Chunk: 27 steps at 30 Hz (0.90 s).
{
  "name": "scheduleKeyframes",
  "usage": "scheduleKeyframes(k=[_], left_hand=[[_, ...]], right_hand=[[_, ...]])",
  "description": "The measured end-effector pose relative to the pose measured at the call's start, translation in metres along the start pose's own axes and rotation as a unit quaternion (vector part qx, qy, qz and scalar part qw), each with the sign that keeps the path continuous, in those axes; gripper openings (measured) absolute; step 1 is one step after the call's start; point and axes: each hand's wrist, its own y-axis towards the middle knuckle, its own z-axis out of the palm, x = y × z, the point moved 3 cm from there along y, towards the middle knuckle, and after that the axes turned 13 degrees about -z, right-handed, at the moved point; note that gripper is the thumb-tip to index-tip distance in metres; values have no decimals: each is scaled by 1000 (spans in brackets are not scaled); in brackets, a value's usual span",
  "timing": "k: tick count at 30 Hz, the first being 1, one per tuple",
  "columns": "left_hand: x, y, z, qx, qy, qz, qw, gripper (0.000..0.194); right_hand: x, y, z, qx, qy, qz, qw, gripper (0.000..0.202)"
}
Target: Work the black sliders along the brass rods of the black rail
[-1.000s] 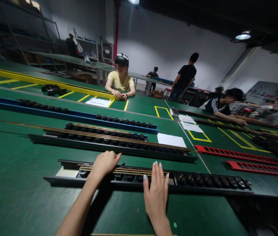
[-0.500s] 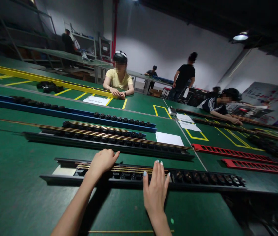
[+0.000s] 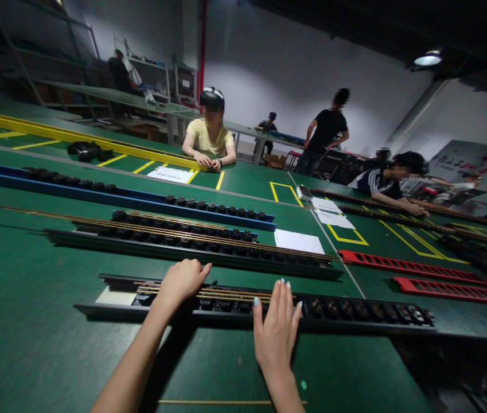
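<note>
Where a wide green tabletop [image 3: 32, 321] bears a long, black, straight-walled channel [image 3: 230, 323], a bare left hand [image 3: 184, 281] and a bare right hand [image 3: 275, 338] lie over it

Along the far side of the tabletop runs a long yellow beam [image 3: 75, 137], with a person in a pale yellow top [image 3: 209, 137] sitting behind its right end. Nearer comes a long blue channel [image 3: 148, 207] holding small dark pieces, then a second black channel [image 3: 226, 259] loaded with dark blocks and thin rods. Off to the right lie two red strips [image 3: 424, 267] with ladder-like slots.

The nearest black channel stretches from left to right just below the second one, with both hands across its left and middle parts. The left hand is bent at the wrist, its thumb pointing right above the channel; its other fingers are hidden, so whether they grip anything cannot be told. The right hand is flat, palm down, fingers straight and only slightly parted, thumb held well away from them. Its fingertips reach across to the channel's far wall; whether they press or hover is unclear.

Several thin, straight, gold-coloured rods [image 3: 228, 295] run lengthwise in this channel, passing beneath both hands and ending just right of the right hand's fingers. Past those ends sits a row of glossy black blocks [image 3: 357, 312]. A pale, flat, rectangular piece [image 3: 116, 296] lies between the walls at the left end.
</note>
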Motion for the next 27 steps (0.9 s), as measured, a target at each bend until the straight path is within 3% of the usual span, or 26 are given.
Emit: scheduleKeyframes(k=[13, 27], left_hand=[[0, 0, 0, -6, 7, -3, 1000, 64], [1, 2, 2, -3, 5, -3, 1000, 64]], right_hand=[[9, 0, -10, 16, -5, -2, 1000, 69], [13, 0, -6, 41, -9, -22, 999, 69]])
